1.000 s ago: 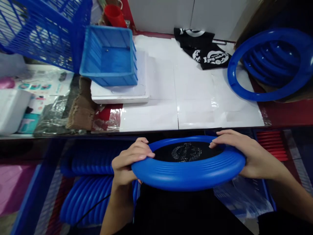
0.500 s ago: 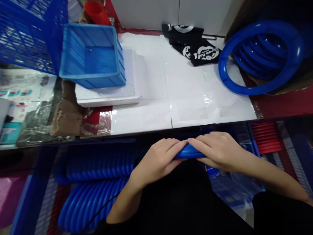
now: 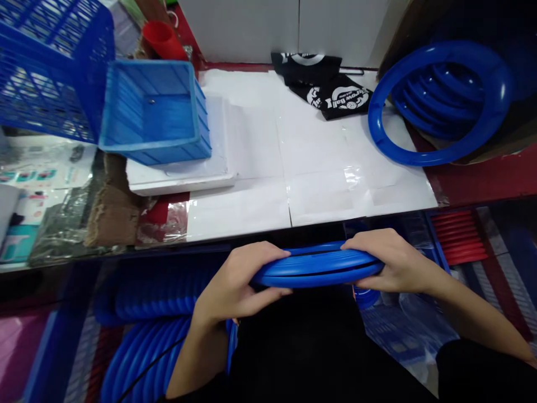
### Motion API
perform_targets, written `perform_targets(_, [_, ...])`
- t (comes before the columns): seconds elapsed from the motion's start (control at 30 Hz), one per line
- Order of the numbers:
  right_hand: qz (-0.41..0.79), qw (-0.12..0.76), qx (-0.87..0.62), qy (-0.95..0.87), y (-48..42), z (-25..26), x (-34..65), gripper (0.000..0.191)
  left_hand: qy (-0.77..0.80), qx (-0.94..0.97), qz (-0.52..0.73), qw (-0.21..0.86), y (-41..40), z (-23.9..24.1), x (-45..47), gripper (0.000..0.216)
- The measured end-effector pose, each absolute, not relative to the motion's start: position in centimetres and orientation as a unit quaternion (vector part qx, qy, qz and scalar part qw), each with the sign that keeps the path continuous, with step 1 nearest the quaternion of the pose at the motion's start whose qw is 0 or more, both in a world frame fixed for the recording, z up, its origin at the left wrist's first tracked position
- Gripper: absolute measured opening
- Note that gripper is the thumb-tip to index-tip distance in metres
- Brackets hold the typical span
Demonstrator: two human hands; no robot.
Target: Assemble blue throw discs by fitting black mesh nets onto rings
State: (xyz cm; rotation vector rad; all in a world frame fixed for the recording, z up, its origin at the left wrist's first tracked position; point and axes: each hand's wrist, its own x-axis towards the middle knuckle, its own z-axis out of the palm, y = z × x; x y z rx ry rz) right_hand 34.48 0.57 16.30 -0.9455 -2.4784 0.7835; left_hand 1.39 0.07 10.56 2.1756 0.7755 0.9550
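Between my hands, in front of the table edge, is a blue plastic ring (image 3: 319,268), seen edge-on with a dark gap running along its rim. My left hand (image 3: 241,280) grips its left side, thumb on top and a finger beneath. The right side is gripped by my right hand (image 3: 386,260), with its thumb on top and fingers curled under. Rows of similar blue rings (image 3: 146,352) lie in the crate below on the left. Another large blue ring (image 3: 380,129) leans at the box on the right of the table.
A light blue bin (image 3: 153,151) stands on a white slab (image 3: 184,187) at the left, beside a blue mesh basket (image 3: 46,84). Black printed pouches (image 3: 346,98) lie at the back. Red rings (image 3: 459,238) sit in a lower crate at right.
My hands have moved apart from the middle to the two ends of the blue ring, so more of its rim shows. The view has shifted slightly.
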Motion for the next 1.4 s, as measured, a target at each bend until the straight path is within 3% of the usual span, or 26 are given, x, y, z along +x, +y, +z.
perform_targets(0.17, [0.25,0.17,-0.33,-0.894,0.2,16.6,34.0,0.034,0.276,0.866,0.331,0.255,0.3,13.1,3.0,0.045])
perform_targets(0.33, [0.204,0.169,-0.318,-0.91,-0.5,16.5,33.6,0.039,0.264,0.885,0.28,0.262,-0.1,13.7,3.7,0.044])
perform_targets(0.5, [0.292,0.141,-0.319,-0.891,-0.3,16.8,33.8,0.049,0.251,0.883,0.276,0.284,0.3,13.2,3.4,0.041])
perform_targets(0.8, [0.345,0.191,-0.317,-0.862,0.0,16.1,34.4,0.048,0.246,0.86,0.32,0.311,0.8,11.6,1.6,0.039])
perform_targets(1.1, [0.325,0.234,-0.311,-0.862,0.0,15.0,34.7,0.046,0.268,0.834,0.371,0.308,0.2,11.0,-0.5,0.046])
perform_targets(1.4, [0.291,0.224,-0.305,-0.879,-0.8,15.0,34.2,0.049,0.258,0.888,0.267,0.269,0.3,13.6,1.2,0.044])
